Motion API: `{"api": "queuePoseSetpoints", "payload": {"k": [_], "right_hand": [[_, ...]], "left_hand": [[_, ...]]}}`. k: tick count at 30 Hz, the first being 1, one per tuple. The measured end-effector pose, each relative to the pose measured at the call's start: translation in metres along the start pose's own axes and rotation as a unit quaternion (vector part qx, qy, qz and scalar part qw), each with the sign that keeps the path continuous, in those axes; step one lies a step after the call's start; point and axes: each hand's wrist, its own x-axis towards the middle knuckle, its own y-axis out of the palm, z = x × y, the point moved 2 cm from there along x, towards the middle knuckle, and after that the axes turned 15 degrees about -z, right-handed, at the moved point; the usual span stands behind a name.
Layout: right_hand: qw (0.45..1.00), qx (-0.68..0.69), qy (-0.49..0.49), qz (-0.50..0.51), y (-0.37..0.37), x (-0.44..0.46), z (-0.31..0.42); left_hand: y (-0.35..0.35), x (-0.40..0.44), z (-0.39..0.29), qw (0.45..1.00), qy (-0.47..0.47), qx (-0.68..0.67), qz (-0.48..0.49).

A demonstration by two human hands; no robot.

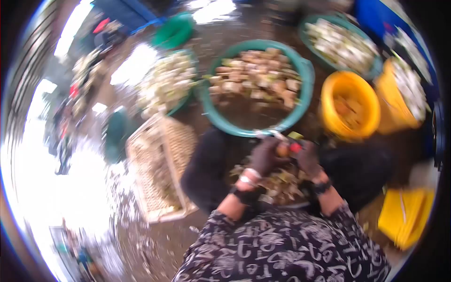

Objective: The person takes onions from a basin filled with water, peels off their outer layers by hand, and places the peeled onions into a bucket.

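A rounded, orange-brown vegetable piece [282, 150] sits between two dark-gloved hands in the head view, just beyond the seated wearer's lap. The left hand [266, 156] has its fingers curled around the piece. The right hand [307, 159] seems to grip a small, bright-red object [295, 147], perhaps a knife handle; blur hides any blade.

The step in hand looks like trimming or peeling. The next move seems to call for a steady left hold and a short, controlled stroke of the right, clear of the left fingers.

Between the knees lies a loose heap of pale and brownish scraps [283, 185]. Directly ahead, a large, round, teal plastic tub [307, 89] holds brown and cream chunks, mostly towards its far side. To its right, a round, yellow plastic bucket [327, 115] has orange-brown contents low inside; beside it, a second yellow container [392, 105] is heaped with white pieces. Beyond them, an oval, teal tub [376, 70] is full of white pieces. On the left are a green tub [190, 98] piled with pale pieces and, nearer, a cream, latticed plastic basket [174, 215], its contents unclear.
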Motion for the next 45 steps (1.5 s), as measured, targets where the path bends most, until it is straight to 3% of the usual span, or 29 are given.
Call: {"api": "queuePoseSetpoints", "payload": {"k": [1, 2, 4, 7, 9, 10, 11, 13, 15, 17, 19, 21, 22, 23, 24, 27, 29, 30, 32, 33, 35, 37, 39, 40, 41, 42, 43, 44, 45], "right_hand": [[0.999, 0.017, -0.001, 0.031, -0.002, 0.000, 0.009], [0.988, 0.140, -0.027, 0.056, -0.003, -0.005, 0.019], [0.984, 0.121, -0.029, 0.128, -0.002, -0.003, 0.010], [0.952, 0.230, 0.089, 0.181, 0.014, -0.014, 0.006], [0.948, 0.233, 0.094, 0.195, 0.019, -0.015, -0.014], [0.950, 0.229, 0.075, 0.199, 0.027, -0.015, -0.012], [0.951, 0.224, 0.057, 0.204, 0.035, -0.015, -0.008], [0.902, 0.244, 0.227, 0.275, 0.045, -0.033, 0.014], [0.909, 0.179, 0.097, 0.364, 0.063, -0.029, -0.019], [0.792, 0.378, 0.390, 0.278, 0.070, -0.059, 0.024], [0.692, 0.451, 0.521, 0.215, 0.065, -0.064, 0.032], [0.869, 0.278, 0.287, 0.294, 0.050, -0.051, 0.018], [0.916, 0.179, 0.152, 0.325, 0.042, -0.043, 0.007], [0.935, 0.077, 0.011, 0.345, 0.035, -0.034, -0.006], [0.926, -0.025, -0.131, 0.353, 0.031, -0.025, -0.021], [0.918, 0.042, -0.108, 0.380, 0.033, -0.005, -0.074], [0.865, -0.111, -0.183, 0.453, 0.040, 0.003, -0.082], [0.863, -0.113, -0.183, 0.456, 0.042, 0.007, -0.083], [0.855, -0.011, 0.132, 0.502, 0.044, 0.008, -0.086], [0.860, 0.034, 0.197, 0.470, 0.040, 0.004, -0.084], [0.895, 0.073, 0.142, 0.417, 0.041, -0.003, -0.075], [0.919, 0.074, 0.012, 0.387, 0.044, -0.007, -0.062], [0.920, 0.071, -0.117, 0.366, 0.046, -0.009, -0.045], [0.916, 0.082, -0.147, 0.365, 0.049, -0.009, -0.035], [0.911, 0.099, -0.151, 0.370, 0.052, -0.011, -0.027], [0.921, 0.122, -0.108, 0.355, 0.053, -0.020, -0.012], [0.928, 0.146, -0.065, 0.338, 0.055, -0.028, 0.004], [0.917, 0.174, -0.116, 0.341, 0.055, -0.027, 0.007], [0.926, 0.073, -0.270, 0.252, 0.044, -0.035, 0.029]], "left_hand": [[-0.002, -0.002, 0.004, 1.000, 0.002, -0.018, 0.001], [-0.005, -0.003, 0.001, 0.996, -0.008, -0.085, 0.015], [-0.004, -0.007, 0.008, 1.000, -0.018, -0.012, -0.013], [-0.042, 0.003, -0.004, 0.999, -0.010, -0.011, 0.036], [-0.063, 0.005, -0.001, 0.980, -0.108, -0.157, 0.064], [-0.071, 0.006, 0.001, 0.976, -0.105, -0.181, 0.060], [-0.090, -0.001, -0.016, 0.972, -0.172, -0.150, 0.051], [-0.065, -0.019, 0.010, 0.964, -0.153, -0.210, -0.050], [-0.058, -0.046, -0.005, 0.958, -0.142, -0.230, -0.096], [-0.044, -0.063, 0.009, 0.980, -0.154, -0.080, -0.102], [-0.041, -0.072, 0.012, 0.975, -0.162, -0.098, -0.116], [-0.038, -0.079, 0.017, 0.969, -0.172, -0.118, -0.131], [-0.037, -0.082, 0.020, 0.975, -0.137, -0.108, -0.135], [-0.039, -0.082, 0.022, 0.980, -0.101, -0.096, -0.139], [-0.055, -0.078, 0.005, 0.989, -0.129, -0.042, -0.052], [-0.027, -0.078, 0.030, 0.992, -0.127, 0.024, -0.010], [-0.021, -0.080, 0.035, 0.987, -0.155, 0.034, -0.011], [-0.018, -0.083, 0.036, 0.988, -0.144, 0.045, -0.015], [-0.012, -0.087, 0.039, 0.989, -0.134, 0.054, -0.019], [-0.011, -0.087, 0.040, 0.990, -0.130, 0.055, -0.011], [-0.010, -0.088, 0.042, 0.990, -0.126, 0.055, -0.004], [-0.011, -0.088, 0.044, 0.978, -0.208, 0.028, -0.005], [-0.011, -0.093, 0.056, 0.896, -0.390, -0.205, -0.054], [-0.010, -0.098, 0.064, 0.862, -0.401, -0.306, -0.060], [-0.007, -0.098, 0.071, 0.850, -0.390, -0.350, -0.061], [-0.005, -0.103, 0.079, 0.914, -0.297, -0.270, -0.063], [0.009, -0.111, 0.096, 0.983, -0.137, -0.108, -0.063], [0.022, -0.117, 0.114, 0.995, -0.083, -0.025, -0.049], [-0.021, -0.105, 0.065, 0.963, -0.141, -0.191, -0.126]]}}
